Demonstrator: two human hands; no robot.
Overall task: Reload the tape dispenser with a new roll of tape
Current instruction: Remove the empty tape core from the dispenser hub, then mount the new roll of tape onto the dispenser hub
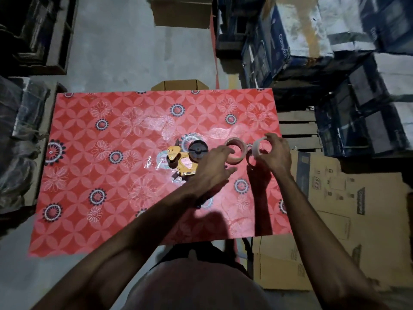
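Tape roll (234,151) is lying on the red table (111,175) beside the yellow dispenser (183,159), left hand (214,166) spreading over it, right hand (276,155) clasping an empty core (260,147).

Dim scene; glare streaks the red table (93,166), arms cast shadows, boxes (312,36) blur and bend at edges.

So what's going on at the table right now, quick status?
Right hand grips one tape roll; left hand touches second roll. Yellow dispenser lies flat, spool bare. Nothing in the way.
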